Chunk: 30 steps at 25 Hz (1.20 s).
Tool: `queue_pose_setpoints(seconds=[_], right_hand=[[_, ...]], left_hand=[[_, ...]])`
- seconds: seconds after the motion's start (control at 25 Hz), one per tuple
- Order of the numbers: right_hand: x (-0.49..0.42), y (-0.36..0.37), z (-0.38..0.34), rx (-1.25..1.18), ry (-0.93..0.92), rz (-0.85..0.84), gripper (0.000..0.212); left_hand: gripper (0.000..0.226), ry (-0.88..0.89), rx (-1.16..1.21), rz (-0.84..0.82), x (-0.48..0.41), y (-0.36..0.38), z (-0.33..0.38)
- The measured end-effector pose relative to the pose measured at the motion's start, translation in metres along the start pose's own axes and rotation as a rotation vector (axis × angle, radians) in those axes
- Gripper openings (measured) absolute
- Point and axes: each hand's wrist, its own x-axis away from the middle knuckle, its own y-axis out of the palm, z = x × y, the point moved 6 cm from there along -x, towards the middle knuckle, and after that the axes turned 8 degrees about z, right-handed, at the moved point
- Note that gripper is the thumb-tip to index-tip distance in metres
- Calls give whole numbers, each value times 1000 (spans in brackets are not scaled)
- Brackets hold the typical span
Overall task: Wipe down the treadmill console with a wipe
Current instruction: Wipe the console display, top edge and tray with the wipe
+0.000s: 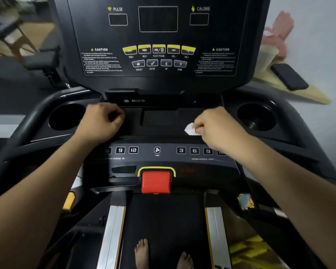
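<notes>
The black treadmill console [157, 78] fills the view, with yellow media buttons, dark displays and a flat tray below them. My right hand [215, 127] holds a small white wipe [190, 130] pinched in its fingers, low over the right part of the tray. My left hand [103, 121] hovers over the tray's left part with its fingers curled and nothing in it. Below my wrists runs a row of number buttons with a fan button [157, 150] in the middle.
Round cup holders sit at the left [66, 117] and right [256, 117] of the tray. A red stop button [156, 181] lies below the number row. My bare feet stand on the belt [163, 220]. A dark phone [289, 76] lies on a wooden board at the right.
</notes>
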Motion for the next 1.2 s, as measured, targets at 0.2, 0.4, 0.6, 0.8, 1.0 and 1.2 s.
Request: queue_pose_setpoints(seconds=[0.2,0.4,0.6,0.8,1.0,1.2], right_hand=[[-28,-18,11,80,139,147,23],[0,-7,13,160,78,-55,21],[-23,-20,-13,352,106,106,17],[3,-34,18,325,217,198,17],[-6,-30,70,-159,434,320,19],[-35,-22,72,-225,456,260,23]], left_hand=[[9,32,22,-13,-1,2,-1],[8,41,77,-10,-3,6,-6],[9,35,84,-16,-4,5,-7],[7,23,87,-2,-5,8,-10],[15,-6,67,-1,-5,11,-11],[15,-1,44,2,-5,8,-8]])
